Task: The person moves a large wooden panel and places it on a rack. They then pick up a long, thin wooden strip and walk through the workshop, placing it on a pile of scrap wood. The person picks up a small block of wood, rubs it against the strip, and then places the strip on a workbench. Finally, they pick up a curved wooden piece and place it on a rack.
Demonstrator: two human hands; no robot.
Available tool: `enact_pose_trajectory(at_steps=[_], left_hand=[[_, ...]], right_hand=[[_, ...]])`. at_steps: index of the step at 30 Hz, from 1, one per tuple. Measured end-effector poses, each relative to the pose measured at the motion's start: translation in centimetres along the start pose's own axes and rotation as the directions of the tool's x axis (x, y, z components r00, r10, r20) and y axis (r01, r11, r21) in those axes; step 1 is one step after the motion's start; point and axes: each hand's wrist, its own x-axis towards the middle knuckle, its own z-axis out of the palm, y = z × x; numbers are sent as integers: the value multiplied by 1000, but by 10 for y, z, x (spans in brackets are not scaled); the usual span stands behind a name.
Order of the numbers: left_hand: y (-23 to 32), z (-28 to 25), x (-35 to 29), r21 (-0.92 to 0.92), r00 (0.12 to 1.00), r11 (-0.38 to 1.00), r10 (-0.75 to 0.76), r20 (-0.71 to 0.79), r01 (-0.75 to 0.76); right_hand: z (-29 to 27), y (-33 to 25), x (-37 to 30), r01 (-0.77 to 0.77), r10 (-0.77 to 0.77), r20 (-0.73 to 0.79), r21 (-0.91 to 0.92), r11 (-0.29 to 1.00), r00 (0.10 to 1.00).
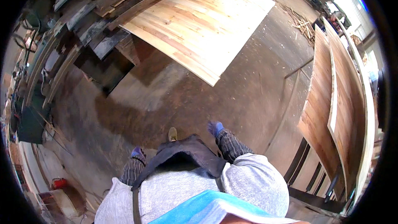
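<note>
My left hand [138, 153], in a purple-blue glove with a dark striped sleeve cover, hangs beside my apron at hip height. Further forward and to the right is my right hand [215, 128], gloved and sleeved the same way. Nothing can be seen in either hand, and both stay clear of any object. Their fingers are small and smeared, so their pose is unclear. The dark apron [182, 148] hangs between them, with one shoe tip below. Ahead lies a large pale panel of joined wood strips [199, 25], its nearest corner beyond my right hand.
Tall wood panels [317, 99] lean upright on a metal rack [304, 174] at the right. Dark metal beams and machinery [99, 12] line the far left. Loose sticks [300, 23] lie at the back right. A red object [59, 183] sits at the lower left.
</note>
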Motion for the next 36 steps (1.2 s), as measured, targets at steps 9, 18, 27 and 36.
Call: enact_pose_trajectory(at_steps=[9, 18, 27, 36], left_hand=[[4, -20, 28, 94, 992, 995, 4, 123, -16], [35, -27, 16, 244, 991, 970, -37, 127, 5], [69, 15, 22, 355, 972, 935, -67, 226, -18], [171, 34, 53, 464, 959, 884, -86, 272, -53]], right_hand=[[55, -107, -44, 107, -329, 111, 809, 578, 938], [65, -172, -42, -130, -330, 87, 985, -110, 940], [-15, -182, -66, 595, -789, -98, 714, 369, 606], [-12, -175, -82, 613, -974, -213, -760, 215, 77]])
